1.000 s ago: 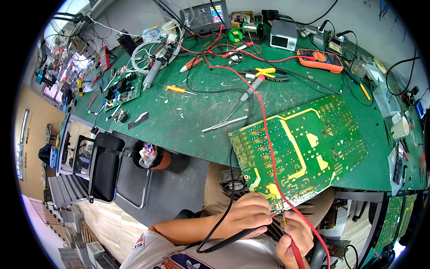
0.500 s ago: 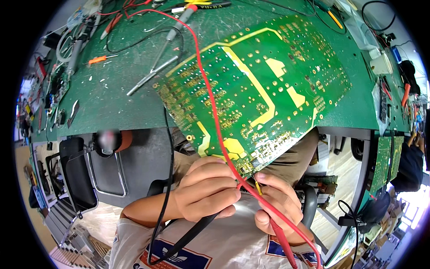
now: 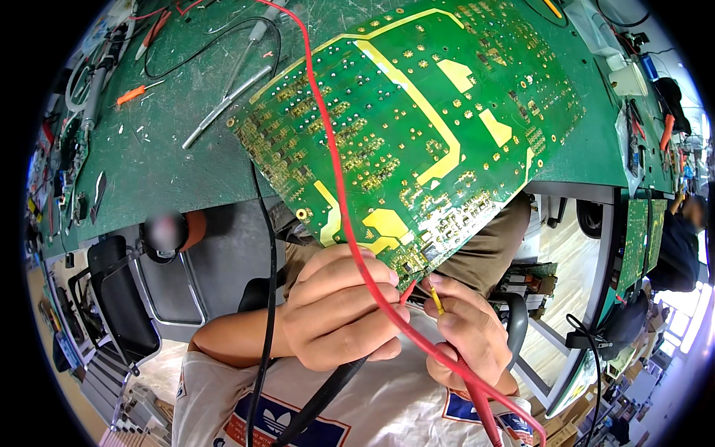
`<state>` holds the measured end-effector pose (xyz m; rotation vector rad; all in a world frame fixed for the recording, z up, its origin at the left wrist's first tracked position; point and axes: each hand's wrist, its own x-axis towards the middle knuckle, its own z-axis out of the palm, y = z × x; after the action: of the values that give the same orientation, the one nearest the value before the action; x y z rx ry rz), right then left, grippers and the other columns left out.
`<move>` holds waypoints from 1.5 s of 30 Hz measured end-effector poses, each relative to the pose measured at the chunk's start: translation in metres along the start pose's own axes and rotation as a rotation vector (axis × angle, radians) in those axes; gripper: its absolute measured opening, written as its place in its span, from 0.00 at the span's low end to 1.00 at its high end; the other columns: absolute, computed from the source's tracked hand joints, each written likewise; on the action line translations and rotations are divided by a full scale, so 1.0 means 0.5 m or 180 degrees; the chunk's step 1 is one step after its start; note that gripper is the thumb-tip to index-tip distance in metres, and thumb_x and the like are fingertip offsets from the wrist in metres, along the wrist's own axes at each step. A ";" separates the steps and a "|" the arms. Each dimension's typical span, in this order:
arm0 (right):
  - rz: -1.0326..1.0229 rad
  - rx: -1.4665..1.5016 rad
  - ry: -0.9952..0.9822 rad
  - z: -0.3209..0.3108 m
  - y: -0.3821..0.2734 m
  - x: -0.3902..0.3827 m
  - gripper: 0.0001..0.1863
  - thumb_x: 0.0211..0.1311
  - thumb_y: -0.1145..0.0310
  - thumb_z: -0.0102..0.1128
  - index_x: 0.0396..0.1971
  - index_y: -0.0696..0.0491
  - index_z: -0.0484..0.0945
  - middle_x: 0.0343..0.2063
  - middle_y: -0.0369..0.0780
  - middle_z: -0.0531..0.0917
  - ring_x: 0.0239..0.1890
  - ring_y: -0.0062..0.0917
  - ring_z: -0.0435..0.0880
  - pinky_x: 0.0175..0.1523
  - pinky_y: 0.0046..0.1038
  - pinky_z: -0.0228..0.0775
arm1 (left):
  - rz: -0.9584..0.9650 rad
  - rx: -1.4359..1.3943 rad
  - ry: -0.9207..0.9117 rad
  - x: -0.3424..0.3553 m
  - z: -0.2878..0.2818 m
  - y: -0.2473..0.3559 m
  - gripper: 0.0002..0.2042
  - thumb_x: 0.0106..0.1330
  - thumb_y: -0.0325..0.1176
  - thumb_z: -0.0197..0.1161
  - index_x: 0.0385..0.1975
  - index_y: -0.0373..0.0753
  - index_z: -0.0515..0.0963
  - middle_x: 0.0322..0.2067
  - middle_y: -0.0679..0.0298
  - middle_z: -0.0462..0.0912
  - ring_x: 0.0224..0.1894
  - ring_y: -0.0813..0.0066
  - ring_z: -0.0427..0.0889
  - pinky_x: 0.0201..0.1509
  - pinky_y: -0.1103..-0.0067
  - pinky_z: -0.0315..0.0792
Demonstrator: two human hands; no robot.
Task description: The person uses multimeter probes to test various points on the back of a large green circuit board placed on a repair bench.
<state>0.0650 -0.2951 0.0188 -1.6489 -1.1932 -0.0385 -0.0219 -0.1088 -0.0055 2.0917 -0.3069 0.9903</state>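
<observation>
A: Circuit board (image 3: 402, 149) — where?

B: Partly over the green surface (image 3: 186, 171), jutting past its front edge at the near corner.

A: Hands?

B: Left hand (image 3: 339, 309) at the board's near corner, curled round a black probe (image 3: 325, 395), with the tip out of sight. Right hand (image 3: 473, 335) just right of that corner, pinching a red probe (image 3: 482, 417) near its yellow front piece (image 3: 437, 300).

A: Contact made at the corner?

B: Cannot tell — too small, partly covered by fingers.

A: Leads?

B: Red lead (image 3: 328, 127) slung across the board; black lead (image 3: 271, 276) hanging left of the near corner.

A: How to do this well?

B: Brace both hands against the board's edge. Press lightly, one joint per tip. Avoid bridging neighbours, likely the main risk on such tight spacing. Sweep the red lead off the board for a better sightline. Support the overhanging corner; probably prone to rocking under a push.
</observation>
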 end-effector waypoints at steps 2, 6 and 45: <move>0.0000 -0.0080 -0.0071 -0.003 -0.006 0.006 0.19 0.73 0.61 0.62 0.39 0.67 0.76 0.30 0.52 0.83 0.41 0.53 0.89 0.40 0.43 0.87 | -0.0034 -0.0029 -0.0063 0.008 -0.005 0.002 0.10 0.67 0.38 0.68 0.38 0.37 0.80 0.32 0.59 0.85 0.35 0.62 0.86 0.42 0.66 0.81; 0.0055 -0.0084 0.0002 0.003 -0.007 -0.002 0.20 0.74 0.61 0.61 0.39 0.67 0.75 0.31 0.53 0.83 0.41 0.53 0.89 0.40 0.43 0.87 | -0.0038 -0.0027 -0.0058 0.008 -0.004 0.002 0.11 0.68 0.39 0.67 0.38 0.37 0.80 0.32 0.59 0.85 0.36 0.61 0.86 0.42 0.65 0.81; -0.0053 0.0070 0.0191 0.012 0.008 -0.018 0.18 0.77 0.64 0.56 0.40 0.68 0.72 0.30 0.54 0.82 0.40 0.56 0.89 0.40 0.45 0.87 | 0.0004 -0.0119 -0.0135 -0.003 -0.004 -0.005 0.16 0.70 0.43 0.65 0.42 0.35 0.81 0.35 0.57 0.85 0.40 0.58 0.85 0.45 0.62 0.81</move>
<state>0.0604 -0.2966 0.0085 -1.6078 -1.1582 -0.0844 -0.0228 -0.1057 -0.0073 2.0808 -0.3458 0.9351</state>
